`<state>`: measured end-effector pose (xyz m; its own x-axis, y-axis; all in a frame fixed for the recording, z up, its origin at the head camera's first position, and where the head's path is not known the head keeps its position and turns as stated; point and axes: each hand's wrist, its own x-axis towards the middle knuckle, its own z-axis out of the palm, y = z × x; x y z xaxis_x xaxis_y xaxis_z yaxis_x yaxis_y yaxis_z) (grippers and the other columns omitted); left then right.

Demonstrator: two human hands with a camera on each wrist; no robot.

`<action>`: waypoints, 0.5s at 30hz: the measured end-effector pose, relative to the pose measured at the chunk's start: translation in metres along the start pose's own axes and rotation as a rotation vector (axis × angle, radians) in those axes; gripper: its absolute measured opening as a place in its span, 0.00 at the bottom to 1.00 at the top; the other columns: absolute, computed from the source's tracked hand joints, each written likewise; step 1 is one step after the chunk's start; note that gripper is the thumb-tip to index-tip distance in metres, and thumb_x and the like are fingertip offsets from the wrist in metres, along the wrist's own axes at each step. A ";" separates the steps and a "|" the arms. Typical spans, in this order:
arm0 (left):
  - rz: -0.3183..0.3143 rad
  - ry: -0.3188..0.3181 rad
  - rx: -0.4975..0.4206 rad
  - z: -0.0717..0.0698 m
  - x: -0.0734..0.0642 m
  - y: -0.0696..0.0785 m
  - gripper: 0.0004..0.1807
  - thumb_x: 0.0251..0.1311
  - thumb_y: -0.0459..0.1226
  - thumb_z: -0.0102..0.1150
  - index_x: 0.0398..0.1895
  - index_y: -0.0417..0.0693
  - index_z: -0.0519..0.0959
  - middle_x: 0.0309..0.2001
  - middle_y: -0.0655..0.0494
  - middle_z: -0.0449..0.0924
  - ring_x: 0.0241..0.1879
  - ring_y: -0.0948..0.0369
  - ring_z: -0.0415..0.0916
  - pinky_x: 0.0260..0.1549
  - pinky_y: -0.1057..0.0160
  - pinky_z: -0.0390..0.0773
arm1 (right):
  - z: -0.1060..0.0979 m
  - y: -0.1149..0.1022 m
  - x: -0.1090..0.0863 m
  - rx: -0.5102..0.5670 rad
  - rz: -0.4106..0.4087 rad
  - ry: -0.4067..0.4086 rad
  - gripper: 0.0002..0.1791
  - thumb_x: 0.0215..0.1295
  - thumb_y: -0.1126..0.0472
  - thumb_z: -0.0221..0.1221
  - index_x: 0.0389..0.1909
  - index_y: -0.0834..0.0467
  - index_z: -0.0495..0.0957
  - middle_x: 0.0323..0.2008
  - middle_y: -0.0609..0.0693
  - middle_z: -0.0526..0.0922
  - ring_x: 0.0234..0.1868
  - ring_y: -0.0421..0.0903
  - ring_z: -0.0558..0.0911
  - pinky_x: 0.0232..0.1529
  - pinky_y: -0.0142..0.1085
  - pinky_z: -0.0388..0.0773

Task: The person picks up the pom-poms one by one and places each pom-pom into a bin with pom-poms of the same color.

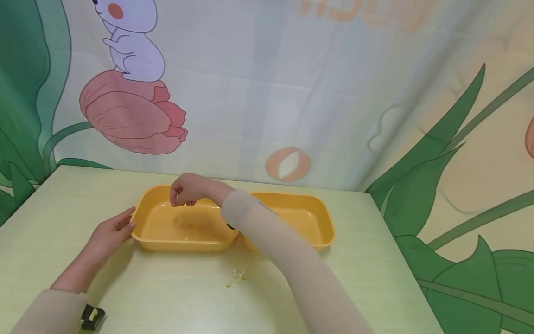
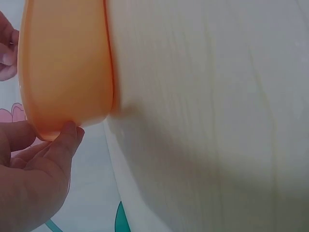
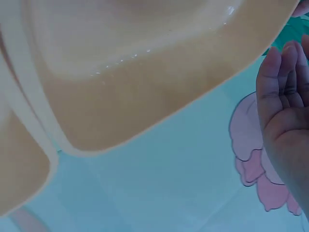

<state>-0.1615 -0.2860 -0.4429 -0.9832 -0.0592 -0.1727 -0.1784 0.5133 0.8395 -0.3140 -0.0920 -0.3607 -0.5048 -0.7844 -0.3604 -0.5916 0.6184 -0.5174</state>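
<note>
Two yellow plastic trays stand side by side on the table. My left hand (image 1: 109, 234) grips the rim at the left end of the left tray (image 1: 183, 246), thumb on one side of the wall and fingers on the other (image 2: 41, 174). Over that tray hangs my right hand (image 1: 187, 189), fingers loosely bent downward; its half-curled fingers and palm (image 3: 285, 106) show nothing held. A tiny pale yellow piece (image 1: 186, 239) lies in the left tray. My right sleeve crosses in front of the right tray (image 1: 310, 221), hiding part of it.
Several tiny white and yellow pieces (image 1: 239, 276) lie on the pale table (image 1: 175, 292) in front of the trays. A black device with a yellow mark (image 1: 92, 317) sits by my left sleeve. A printed curtain (image 1: 233, 93) hangs behind the table.
</note>
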 end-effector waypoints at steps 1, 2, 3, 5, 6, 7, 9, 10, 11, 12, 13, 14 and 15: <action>-0.001 0.000 0.003 0.000 0.000 0.000 0.32 0.82 0.37 0.38 0.80 0.30 0.45 0.74 0.21 0.52 0.74 0.30 0.58 0.57 0.64 0.84 | -0.001 -0.001 -0.003 0.003 -0.013 0.002 0.08 0.75 0.60 0.59 0.43 0.60 0.83 0.30 0.44 0.77 0.25 0.36 0.73 0.28 0.23 0.78; -0.002 -0.001 0.003 0.000 0.000 0.001 0.32 0.82 0.37 0.38 0.80 0.30 0.45 0.74 0.20 0.52 0.74 0.30 0.58 0.58 0.61 0.83 | -0.001 -0.003 -0.007 0.005 -0.019 0.003 0.08 0.75 0.61 0.58 0.43 0.60 0.83 0.30 0.44 0.76 0.24 0.36 0.73 0.28 0.24 0.78; -0.005 -0.003 0.003 0.000 0.000 0.001 0.32 0.82 0.37 0.38 0.80 0.30 0.44 0.75 0.21 0.52 0.74 0.30 0.58 0.59 0.59 0.81 | -0.002 -0.004 -0.011 0.007 -0.024 0.005 0.08 0.76 0.61 0.58 0.44 0.60 0.83 0.30 0.44 0.76 0.24 0.36 0.73 0.29 0.24 0.79; -0.008 -0.005 0.005 0.000 0.001 0.001 0.32 0.82 0.37 0.38 0.80 0.30 0.44 0.75 0.21 0.51 0.74 0.30 0.58 0.61 0.55 0.78 | -0.003 -0.005 -0.019 0.020 -0.033 0.011 0.09 0.76 0.61 0.57 0.45 0.60 0.83 0.30 0.45 0.76 0.25 0.36 0.74 0.29 0.24 0.79; -0.009 -0.006 0.005 0.000 0.001 0.001 0.32 0.82 0.37 0.38 0.80 0.31 0.44 0.75 0.21 0.51 0.74 0.30 0.57 0.61 0.53 0.76 | -0.003 -0.006 -0.023 0.031 -0.040 0.014 0.09 0.76 0.61 0.57 0.46 0.61 0.83 0.30 0.45 0.77 0.25 0.37 0.74 0.30 0.25 0.79; -0.011 -0.005 0.008 0.000 0.001 0.001 0.32 0.82 0.38 0.38 0.80 0.31 0.44 0.75 0.21 0.51 0.74 0.30 0.57 0.62 0.53 0.75 | -0.003 -0.006 -0.027 0.036 -0.045 0.016 0.10 0.76 0.60 0.57 0.47 0.61 0.83 0.31 0.45 0.77 0.26 0.37 0.75 0.30 0.25 0.80; -0.011 -0.006 0.004 0.000 0.002 0.000 0.32 0.82 0.38 0.38 0.80 0.30 0.44 0.75 0.21 0.51 0.74 0.30 0.57 0.62 0.52 0.74 | -0.002 -0.005 -0.035 0.051 -0.053 0.024 0.11 0.77 0.59 0.57 0.49 0.60 0.82 0.33 0.46 0.78 0.29 0.39 0.77 0.31 0.24 0.81; -0.011 -0.006 0.004 0.000 0.002 0.000 0.32 0.82 0.38 0.38 0.80 0.30 0.44 0.75 0.21 0.51 0.74 0.30 0.57 0.62 0.52 0.74 | -0.002 -0.004 -0.039 0.062 -0.058 0.029 0.11 0.77 0.58 0.57 0.50 0.60 0.82 0.34 0.46 0.79 0.31 0.41 0.78 0.32 0.25 0.81; -0.012 -0.005 0.005 0.000 0.002 -0.001 0.32 0.82 0.38 0.38 0.80 0.30 0.44 0.75 0.21 0.51 0.74 0.30 0.57 0.61 0.53 0.75 | -0.001 -0.003 -0.043 0.073 -0.062 0.033 0.12 0.77 0.58 0.56 0.50 0.60 0.82 0.35 0.48 0.80 0.33 0.42 0.80 0.33 0.26 0.83; -0.010 -0.005 0.004 0.000 0.002 -0.001 0.32 0.82 0.38 0.38 0.80 0.30 0.44 0.75 0.21 0.51 0.74 0.30 0.57 0.61 0.53 0.75 | 0.000 -0.002 -0.048 0.084 -0.063 0.037 0.12 0.77 0.57 0.56 0.51 0.60 0.82 0.36 0.48 0.81 0.35 0.43 0.80 0.34 0.26 0.83; -0.009 -0.005 0.005 0.000 0.002 -0.002 0.32 0.82 0.38 0.38 0.80 0.30 0.44 0.75 0.21 0.51 0.74 0.30 0.57 0.61 0.53 0.76 | 0.001 -0.001 -0.052 0.099 -0.064 0.044 0.12 0.77 0.57 0.56 0.52 0.59 0.82 0.37 0.48 0.81 0.36 0.45 0.81 0.35 0.28 0.84; -0.007 -0.005 0.007 0.000 0.001 -0.002 0.32 0.82 0.38 0.38 0.79 0.30 0.45 0.74 0.21 0.52 0.74 0.30 0.57 0.61 0.52 0.75 | 0.002 0.000 -0.057 0.116 -0.069 0.053 0.13 0.77 0.57 0.56 0.52 0.59 0.82 0.38 0.49 0.82 0.37 0.46 0.81 0.36 0.29 0.85; -0.008 -0.005 0.013 -0.001 0.001 -0.002 0.32 0.82 0.38 0.38 0.80 0.30 0.45 0.74 0.21 0.52 0.74 0.30 0.58 0.62 0.52 0.75 | 0.003 0.001 -0.062 0.138 -0.074 0.065 0.13 0.77 0.57 0.56 0.53 0.60 0.82 0.39 0.50 0.83 0.38 0.48 0.82 0.36 0.30 0.85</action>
<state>-0.1625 -0.2876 -0.4448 -0.9816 -0.0592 -0.1814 -0.1852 0.5241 0.8313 -0.2814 -0.0426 -0.3414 -0.5052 -0.8200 -0.2690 -0.5386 0.5431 -0.6441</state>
